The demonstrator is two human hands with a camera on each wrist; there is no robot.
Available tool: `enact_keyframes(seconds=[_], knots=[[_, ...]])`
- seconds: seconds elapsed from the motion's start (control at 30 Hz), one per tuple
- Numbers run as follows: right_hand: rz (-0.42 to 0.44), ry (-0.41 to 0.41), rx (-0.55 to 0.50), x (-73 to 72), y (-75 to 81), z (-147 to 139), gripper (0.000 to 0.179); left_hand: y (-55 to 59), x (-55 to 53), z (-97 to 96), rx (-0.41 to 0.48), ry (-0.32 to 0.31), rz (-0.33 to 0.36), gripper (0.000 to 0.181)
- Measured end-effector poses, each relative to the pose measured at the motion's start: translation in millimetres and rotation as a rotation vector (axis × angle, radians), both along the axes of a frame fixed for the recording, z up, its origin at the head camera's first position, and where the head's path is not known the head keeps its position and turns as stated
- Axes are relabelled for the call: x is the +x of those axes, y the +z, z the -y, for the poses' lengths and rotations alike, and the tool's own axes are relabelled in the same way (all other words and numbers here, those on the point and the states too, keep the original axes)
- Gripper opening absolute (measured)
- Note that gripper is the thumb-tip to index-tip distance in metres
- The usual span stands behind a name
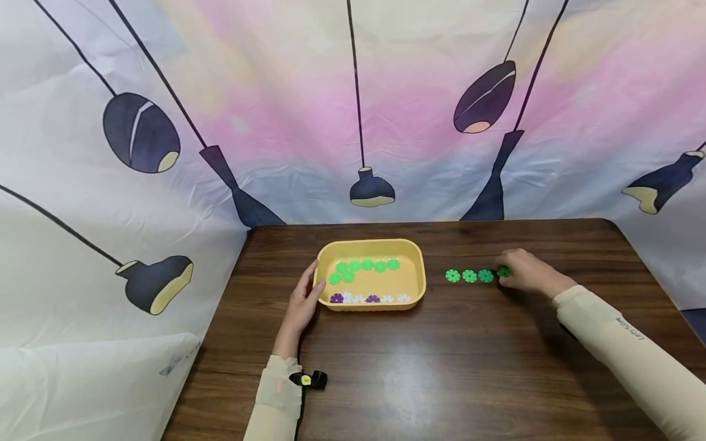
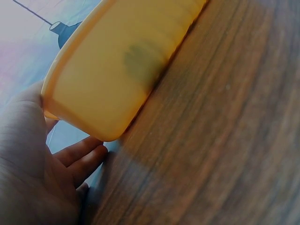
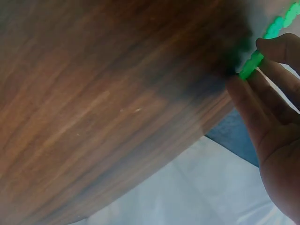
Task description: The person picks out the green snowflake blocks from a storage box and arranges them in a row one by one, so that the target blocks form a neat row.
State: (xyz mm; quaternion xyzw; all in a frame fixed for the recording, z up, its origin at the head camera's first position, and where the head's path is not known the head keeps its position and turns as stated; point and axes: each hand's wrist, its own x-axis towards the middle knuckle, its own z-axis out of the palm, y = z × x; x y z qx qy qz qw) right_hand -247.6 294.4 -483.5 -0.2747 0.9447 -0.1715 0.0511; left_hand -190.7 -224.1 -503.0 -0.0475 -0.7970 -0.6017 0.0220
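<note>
A pastel fabric backdrop printed with dark hanging lamps (image 1: 372, 190) is hanging behind the dark brown wood-grain worktop (image 1: 386, 367). On the worktop, a yellow rectangular plastic tray with rounded corners (image 1: 386, 283) is standing upright near the far edge.

The left hand (image 1: 302, 300) is gripping the tray's left end, its thumb lying over the rim and its other fingers resting against the outside wall. The right hand (image 1: 524, 269) is working well apart from the tray, to its right, with thumb and fingers pinching a green notched plastic disc (image 1: 504, 271).

Inside the tray, light green notched discs (image 1: 367, 264) are lying toward the back; purple notched discs (image 1: 337, 298) and white notched discs (image 1: 404, 297) are lying along the front wall. Between tray and right hand, two light green discs (image 1: 452, 275) and one teal-green disc (image 1: 485, 275) are forming a row.

The pinched disc is sitting between the right fingertips, just beside the row's right end; whether it is touching the worktop is unclear. The step in hand appears to be lining up this disc; the next move is probably calling for a flat, aligned placement, then a finger release.
</note>
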Motion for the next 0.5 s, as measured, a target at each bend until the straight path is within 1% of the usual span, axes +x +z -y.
enact_keyframes(seconds=[0.1, 0.33, 0.5], knots=[[-0.008, 0.008, 0.001, -1.3, -4.7, -2.1, 0.025, 0.4, 0.0, 0.2, -0.007, -0.005, 0.003, 0.059], [0.000, 0.025, -0.018, -5.9, -5.5, -3.7, 0.023, 1.2, -0.5, -0.3, 0.005, -0.002, -0.004, 0.059], [0.014, 0.047, -0.007, -6.9, -7.2, -4.2, 0.023, 1.2, 0.7, -1.4, 0.006, 0.001, 0.004, 0.058]])
